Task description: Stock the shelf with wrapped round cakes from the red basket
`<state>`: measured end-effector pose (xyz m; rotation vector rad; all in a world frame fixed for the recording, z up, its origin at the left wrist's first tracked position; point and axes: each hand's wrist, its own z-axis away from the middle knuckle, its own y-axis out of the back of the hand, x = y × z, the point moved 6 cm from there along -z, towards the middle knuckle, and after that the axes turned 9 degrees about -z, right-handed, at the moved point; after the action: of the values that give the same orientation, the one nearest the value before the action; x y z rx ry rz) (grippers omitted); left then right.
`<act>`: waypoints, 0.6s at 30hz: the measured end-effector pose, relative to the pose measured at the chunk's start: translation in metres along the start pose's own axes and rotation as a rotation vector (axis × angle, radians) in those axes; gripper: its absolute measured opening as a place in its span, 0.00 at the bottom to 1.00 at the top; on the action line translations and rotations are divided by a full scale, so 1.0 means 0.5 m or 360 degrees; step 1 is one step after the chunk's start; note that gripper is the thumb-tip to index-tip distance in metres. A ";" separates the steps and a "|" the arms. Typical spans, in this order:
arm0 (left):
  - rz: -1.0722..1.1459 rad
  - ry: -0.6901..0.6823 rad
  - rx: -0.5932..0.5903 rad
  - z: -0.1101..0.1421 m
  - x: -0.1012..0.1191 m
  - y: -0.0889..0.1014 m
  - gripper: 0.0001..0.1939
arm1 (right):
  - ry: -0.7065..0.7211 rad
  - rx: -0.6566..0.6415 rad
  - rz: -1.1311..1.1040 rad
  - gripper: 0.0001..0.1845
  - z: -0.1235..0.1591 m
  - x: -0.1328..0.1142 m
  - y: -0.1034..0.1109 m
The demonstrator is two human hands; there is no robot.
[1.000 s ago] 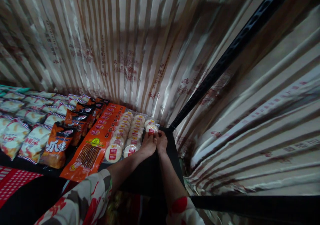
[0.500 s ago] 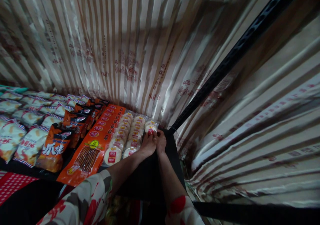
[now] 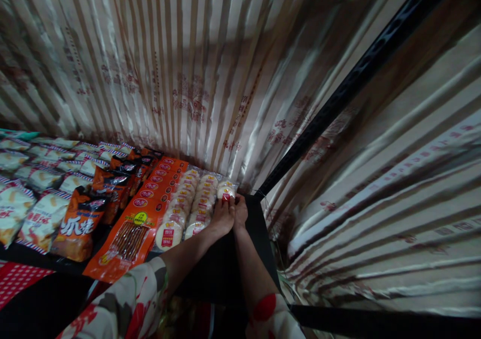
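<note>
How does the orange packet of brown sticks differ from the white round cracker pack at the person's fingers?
The orange packet is long and flat, while the cracker pack looks round and far shorter. The orange packet is mostly printed, with brown sticks showing near one end; the cracker pack looks mainly white. The left hand and right hand are at the cracker pack; the orange packet lies apart from both. Both are packaged goods.
</note>
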<state>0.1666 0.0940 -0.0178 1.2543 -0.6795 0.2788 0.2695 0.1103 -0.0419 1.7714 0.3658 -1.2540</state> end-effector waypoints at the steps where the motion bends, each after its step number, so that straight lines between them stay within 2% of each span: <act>1: -0.0003 -0.0002 -0.0010 -0.001 0.000 -0.002 0.25 | 0.0017 -0.0018 0.0011 0.15 -0.001 0.000 -0.001; 8: -0.0001 0.0065 -0.0063 -0.001 0.003 -0.006 0.26 | 0.0082 -0.0062 -0.0074 0.15 -0.005 0.007 0.000; 13: -0.0129 -0.0045 -0.0037 0.014 0.018 0.003 0.24 | 0.0160 0.0046 -0.0283 0.19 0.005 0.015 0.010; 18: -0.0084 -0.0106 -0.0050 0.046 0.040 0.023 0.24 | 0.0206 0.0108 -0.0206 0.22 0.025 0.018 0.022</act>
<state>0.1685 0.0727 0.0066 1.2538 -0.7043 0.1829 0.2734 0.0921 -0.0449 1.9183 0.5246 -1.2574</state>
